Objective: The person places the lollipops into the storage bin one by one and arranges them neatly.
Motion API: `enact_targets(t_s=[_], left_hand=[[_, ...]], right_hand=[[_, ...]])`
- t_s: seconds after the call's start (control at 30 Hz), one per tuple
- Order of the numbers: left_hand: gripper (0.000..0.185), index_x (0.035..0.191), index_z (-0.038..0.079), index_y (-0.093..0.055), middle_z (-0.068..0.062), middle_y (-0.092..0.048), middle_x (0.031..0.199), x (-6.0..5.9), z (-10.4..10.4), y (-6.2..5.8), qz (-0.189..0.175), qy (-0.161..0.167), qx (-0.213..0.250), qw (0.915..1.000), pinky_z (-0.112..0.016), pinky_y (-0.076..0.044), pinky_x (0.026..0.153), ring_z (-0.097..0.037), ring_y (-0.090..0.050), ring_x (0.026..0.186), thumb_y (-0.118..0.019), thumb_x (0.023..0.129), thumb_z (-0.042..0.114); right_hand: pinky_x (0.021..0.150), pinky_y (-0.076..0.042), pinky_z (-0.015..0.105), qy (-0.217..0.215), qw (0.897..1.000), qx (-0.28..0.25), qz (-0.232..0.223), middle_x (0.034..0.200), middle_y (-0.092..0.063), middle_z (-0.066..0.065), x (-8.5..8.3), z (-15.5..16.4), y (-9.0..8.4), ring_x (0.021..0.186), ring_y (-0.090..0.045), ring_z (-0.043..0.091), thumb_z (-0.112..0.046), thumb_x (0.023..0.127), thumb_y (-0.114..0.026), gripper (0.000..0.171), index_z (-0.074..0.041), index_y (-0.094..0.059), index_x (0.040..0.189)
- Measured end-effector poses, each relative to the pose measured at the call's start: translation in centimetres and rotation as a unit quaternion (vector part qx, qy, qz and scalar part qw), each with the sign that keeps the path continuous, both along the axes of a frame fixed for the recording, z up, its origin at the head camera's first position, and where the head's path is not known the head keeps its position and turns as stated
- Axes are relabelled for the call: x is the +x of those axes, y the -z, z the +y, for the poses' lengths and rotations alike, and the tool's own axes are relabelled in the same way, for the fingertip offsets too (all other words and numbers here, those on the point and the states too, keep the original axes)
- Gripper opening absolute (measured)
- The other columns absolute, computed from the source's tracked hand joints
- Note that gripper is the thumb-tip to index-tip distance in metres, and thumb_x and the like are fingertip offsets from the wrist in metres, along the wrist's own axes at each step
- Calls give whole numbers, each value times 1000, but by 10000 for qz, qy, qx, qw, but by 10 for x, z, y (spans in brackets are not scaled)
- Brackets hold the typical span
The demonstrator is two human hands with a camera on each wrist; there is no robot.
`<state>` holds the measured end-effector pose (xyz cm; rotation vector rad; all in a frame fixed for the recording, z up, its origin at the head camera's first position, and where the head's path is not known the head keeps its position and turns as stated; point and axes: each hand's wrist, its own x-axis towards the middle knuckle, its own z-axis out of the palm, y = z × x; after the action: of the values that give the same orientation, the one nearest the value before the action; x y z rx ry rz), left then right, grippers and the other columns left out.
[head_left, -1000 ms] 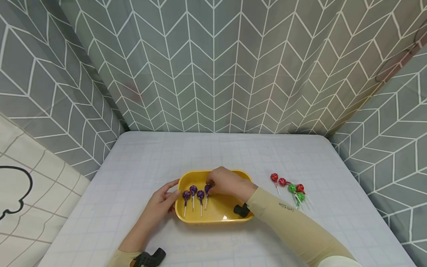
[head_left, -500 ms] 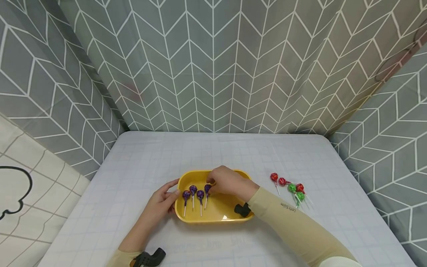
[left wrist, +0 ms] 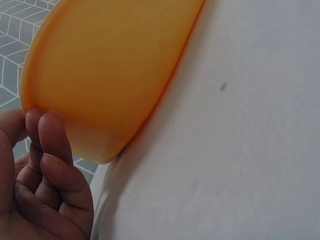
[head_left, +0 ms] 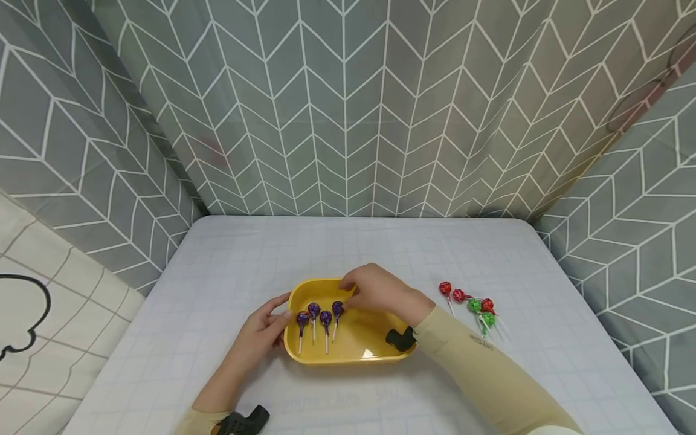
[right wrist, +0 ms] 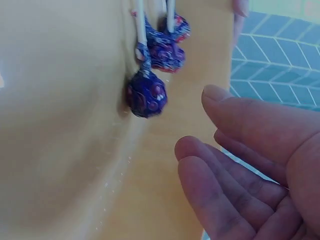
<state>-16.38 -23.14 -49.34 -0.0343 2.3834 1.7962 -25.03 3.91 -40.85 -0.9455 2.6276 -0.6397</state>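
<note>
A yellow tray lies on the table, with several purple-wrapped lollipops side by side in its left half, sticks toward me. My left hand pinches the tray's left end, thumb over the rim; in the left wrist view, its fingertips press the outside of the orange-looking wall. Above the tray's back side is my right hand, holding nothing. The right wrist view shows the thumb and fingers of that hand apart, a short gap from the nearest purple lollipop.
Right of the tray, red lollipops and green lollipops lie in a loose cluster on the white-covered table. A grey patterned curtain hangs behind the table and along its sides.
My right hand has let go of the rightmost purple lollipop and moved slightly up and right. That lollipop stays in the tray. The left hand keeps its hold on the rim.
</note>
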Motion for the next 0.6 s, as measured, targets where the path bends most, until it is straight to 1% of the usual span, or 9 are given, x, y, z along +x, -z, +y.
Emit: enact_targets(t_s=[0.13, 0.23, 0.37, 0.47, 0.6], left_hand=[[44, 142, 32, -48, -12, -67, 78, 0, 0, 0, 3, -9, -26, 10000, -33, -52, 56, -25, -57, 61, -60, 100, 37], [47, 143, 28, -48, -12, -67, 78, 1, 0, 0, 49, 8, 4, 10000, -32, -51, 56, -25, -57, 61, -60, 99, 38], [48, 143, 27, -48, -12, -66, 77, 1, 0, 0, 50, 0, 51, 10000, -32, -51, 55, -25, -57, 60, -60, 99, 39], [46, 142, 28, -49, -12, -66, 77, 1, 0, 1, 19, -22, 71, 10000, -32, -51, 55, -24, -57, 60, -60, 99, 38], [47, 143, 27, -48, -12, -66, 78, 1, 1, 0, 13, -28, 88, 10000, -32, -51, 55, -24, -57, 60, -61, 99, 38]], right_hand=[[81, -52, 25, 189, 9993, -304, -78, 111, -70, 0, 0, 7, -4, 89, -66, 9, -22, 85, -80, 35, -9, -73, 117], [81, -53, 27, 328, 9979, -533, -142, 111, -70, 3, 0, 10, -7, 90, -67, 10, -22, 85, -81, 35, -8, -73, 116], [81, -54, 28, 485, 9955, -763, -272, 112, -70, 6, 0, 15, -10, 91, -68, 11, -24, 84, -81, 38, -8, -73, 117], [80, -54, 27, 606, 9935, -899, -350, 112, -70, 5, 1, 20, -11, 91, -67, 9, -26, 84, -81, 39, -9, -72, 119], [78, -54, 27, 748, 9901, -1131, -354, 110, -71, 1, 1, 28, -14, 90, -67, 7, -29, 85, -80, 37, -14, -72, 118]])
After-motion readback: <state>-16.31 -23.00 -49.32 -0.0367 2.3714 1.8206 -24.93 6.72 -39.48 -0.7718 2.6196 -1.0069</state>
